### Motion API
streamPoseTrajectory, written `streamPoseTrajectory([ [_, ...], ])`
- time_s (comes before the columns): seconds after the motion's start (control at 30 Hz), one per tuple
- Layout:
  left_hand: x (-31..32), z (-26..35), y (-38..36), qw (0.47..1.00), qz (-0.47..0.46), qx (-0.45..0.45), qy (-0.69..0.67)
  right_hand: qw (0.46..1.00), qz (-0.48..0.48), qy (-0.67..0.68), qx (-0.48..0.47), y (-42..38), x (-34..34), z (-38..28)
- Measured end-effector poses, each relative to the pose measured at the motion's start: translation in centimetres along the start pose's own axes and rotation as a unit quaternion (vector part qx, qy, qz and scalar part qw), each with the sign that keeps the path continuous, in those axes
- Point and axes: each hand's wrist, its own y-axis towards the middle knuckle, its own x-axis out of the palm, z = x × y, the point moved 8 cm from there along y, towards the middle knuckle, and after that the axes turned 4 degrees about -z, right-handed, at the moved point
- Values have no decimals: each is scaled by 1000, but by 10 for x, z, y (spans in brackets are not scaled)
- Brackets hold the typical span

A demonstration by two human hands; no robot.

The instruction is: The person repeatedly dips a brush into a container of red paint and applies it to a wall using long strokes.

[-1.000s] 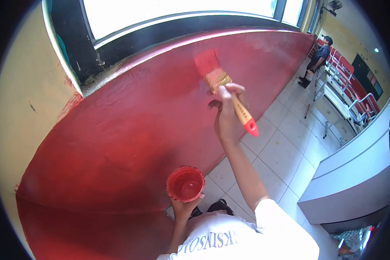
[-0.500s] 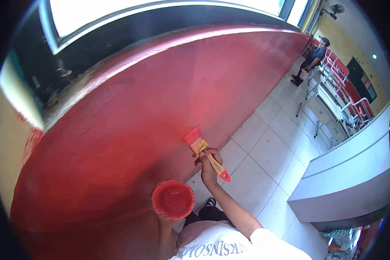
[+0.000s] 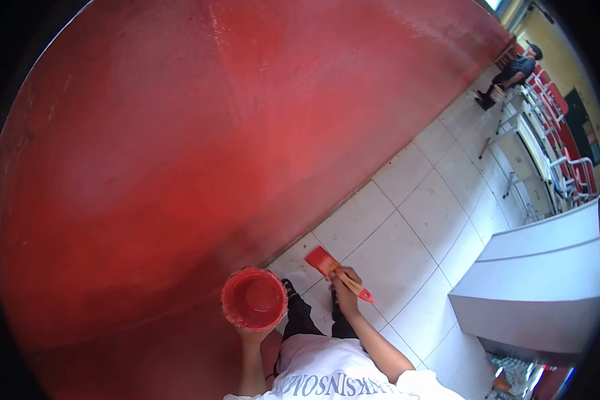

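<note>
A wide paintbrush (image 3: 322, 261) with red bristles and a pale, red-tipped wooden handle is held in my right hand (image 3: 346, 283), its fingers closed round the handle. The bristles point up and left, over the floor tiles and apart from the wall. Left of it, my left hand (image 3: 250, 335) holds a round container (image 3: 254, 299) from below, its fingers mostly hidden beneath it. Red paint lies inside, and the rim is smeared with red. The red wall (image 3: 200, 167) rises in front and to the left, with uneven, streaky colour.
White floor tiles (image 3: 387, 233) run along the wall's base. A large pale cabinet-like piece (image 3: 533, 273) stands at the right. Farther off, a person (image 3: 519, 69) in dark clothes and a cap holds a bucket (image 3: 497, 93) beside desks (image 3: 523, 157) and red chairs.
The view has tilted down, and the window has left it. My right hand has brought the brush away from the wall, down over the floor. The container remains in my left hand.
</note>
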Motion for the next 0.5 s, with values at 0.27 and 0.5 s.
streamPoseTrajectory([
  [0.27, -2, -3, -77, 969, 201, -136, -47, 982, 69, 46, 170, -64, -154, 83],
  [0.5, 71, 68, -86, 961, 241, -127, -47, 992, 80, 8, 96, -34, -260, 32],
])
